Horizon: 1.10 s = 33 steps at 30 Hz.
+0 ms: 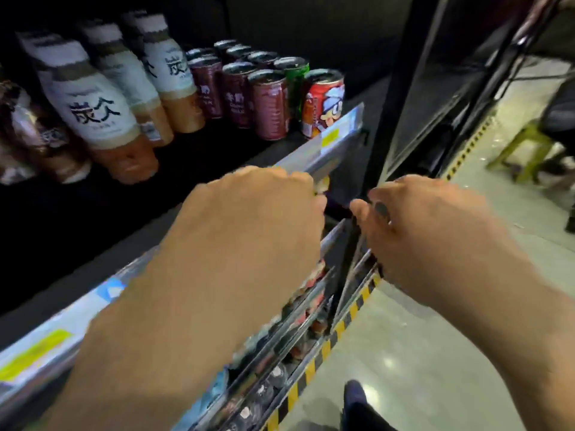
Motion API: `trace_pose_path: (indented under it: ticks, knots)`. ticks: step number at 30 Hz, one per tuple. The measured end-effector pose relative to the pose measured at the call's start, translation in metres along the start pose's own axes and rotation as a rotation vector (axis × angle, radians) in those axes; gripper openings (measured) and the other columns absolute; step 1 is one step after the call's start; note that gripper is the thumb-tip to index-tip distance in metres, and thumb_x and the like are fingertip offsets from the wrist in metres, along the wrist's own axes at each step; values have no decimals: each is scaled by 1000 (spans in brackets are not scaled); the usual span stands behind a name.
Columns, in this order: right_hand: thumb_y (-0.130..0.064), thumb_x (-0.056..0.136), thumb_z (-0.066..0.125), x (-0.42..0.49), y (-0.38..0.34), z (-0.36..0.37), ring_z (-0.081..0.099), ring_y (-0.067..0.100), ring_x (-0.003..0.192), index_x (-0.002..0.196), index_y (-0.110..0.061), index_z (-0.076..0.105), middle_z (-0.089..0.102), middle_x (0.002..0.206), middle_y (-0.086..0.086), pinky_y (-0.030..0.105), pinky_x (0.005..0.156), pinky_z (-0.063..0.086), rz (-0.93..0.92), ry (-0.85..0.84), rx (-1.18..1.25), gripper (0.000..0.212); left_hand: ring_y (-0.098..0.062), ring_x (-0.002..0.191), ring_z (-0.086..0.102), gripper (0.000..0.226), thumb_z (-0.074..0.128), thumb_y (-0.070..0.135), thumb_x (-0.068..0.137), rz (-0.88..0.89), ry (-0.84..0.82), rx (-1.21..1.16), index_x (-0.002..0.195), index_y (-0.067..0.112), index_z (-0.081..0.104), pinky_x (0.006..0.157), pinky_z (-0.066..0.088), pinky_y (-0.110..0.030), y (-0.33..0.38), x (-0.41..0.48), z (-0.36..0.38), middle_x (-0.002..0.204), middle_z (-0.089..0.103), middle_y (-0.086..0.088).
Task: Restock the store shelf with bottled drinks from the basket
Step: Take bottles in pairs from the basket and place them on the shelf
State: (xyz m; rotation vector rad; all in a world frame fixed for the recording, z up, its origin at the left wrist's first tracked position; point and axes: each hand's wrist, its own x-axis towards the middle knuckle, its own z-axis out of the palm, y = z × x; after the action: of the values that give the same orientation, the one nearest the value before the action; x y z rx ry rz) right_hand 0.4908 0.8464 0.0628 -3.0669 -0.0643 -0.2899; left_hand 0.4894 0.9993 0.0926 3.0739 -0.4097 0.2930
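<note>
My left hand (pixel 249 231) hovers, back up, in front of the silver price rail (pixel 314 157) of the upper shelf, fingers curled downward; whatever lies under them is hidden. My right hand (pixel 429 231) is beside it near the black shelf upright (pixel 382 119), fingers curled under, a dark spot by the thumb. White-and-brown bottled drinks (pixel 93 113) lean in rows at the shelf's left. Maroon cans (pixel 270 107), a green can (pixel 294 76) and a red cartoon can (pixel 323 104) stand to their right. No basket is in view.
Lower shelves with silver rails (pixel 298 325) and blurred red and white products run down below my hands. A yellow-black hazard stripe (pixel 336 334) edges the grey floor (pixel 420 353). A yellow-green stool (pixel 522 144) stands at the right. A dark shoe (pixel 354 396) shows at the bottom.
</note>
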Motion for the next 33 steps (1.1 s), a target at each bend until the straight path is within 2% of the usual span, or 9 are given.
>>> trace_pose_path:
  ticks: [3,5,7,9,11,15,23,28,33]
  knots:
    - [-52,95,30,-3,51,10,63,32,91,99,-25,68,64,96,3,36,72,54,138,-51,-34,47,-27,92,63,30,28,39,97,196,65,-38,88,24,53,64,34,-31,41,27,36,88,57,4]
    - [-51,96,29,0,84,18,62,30,94,102,-27,67,64,99,2,34,71,52,214,-84,-60,46,-28,63,62,17,57,31,82,299,101,-63,68,22,53,55,25,-29,71,48,55,67,59,0]
    - [-50,96,28,7,116,31,62,30,96,104,-26,66,63,102,2,35,73,52,259,-141,-84,46,-26,52,58,16,69,28,67,375,93,-74,62,21,56,53,21,-29,105,70,83,58,57,-1]
    - [-51,96,28,18,154,49,61,30,101,106,-25,64,63,107,2,36,78,50,313,-195,-86,45,-28,57,59,12,69,24,68,462,14,-139,66,16,60,54,23,-31,145,94,109,63,59,-4]
    - [-55,94,27,31,200,72,59,29,107,111,-28,61,62,114,1,38,83,47,390,-223,-80,46,-29,81,61,11,61,23,85,500,-96,-116,89,13,65,61,28,-34,188,125,133,85,63,-6]
    - [-60,96,25,70,310,128,53,25,118,124,-33,58,59,126,-2,37,91,44,555,-360,-54,52,-27,115,48,27,37,29,102,546,-267,-85,123,17,51,84,39,-38,270,211,189,122,53,-6]
    - [-58,98,26,157,499,229,52,28,119,126,-31,59,59,127,2,40,93,41,653,-578,-38,51,-31,124,46,37,35,31,103,544,-649,19,134,15,46,92,40,-41,409,387,337,133,52,-11]
    - [-54,98,34,207,557,297,48,29,125,133,-26,54,57,134,3,44,99,39,646,-678,38,48,-33,127,46,41,34,25,102,542,-715,89,141,13,42,96,41,-41,442,448,430,138,49,-12]
    - [-50,97,41,252,597,371,50,30,124,131,-25,56,57,134,5,43,99,39,684,-766,100,45,-32,129,41,37,38,17,97,578,-947,169,132,17,48,101,36,-43,462,502,508,139,44,-13]
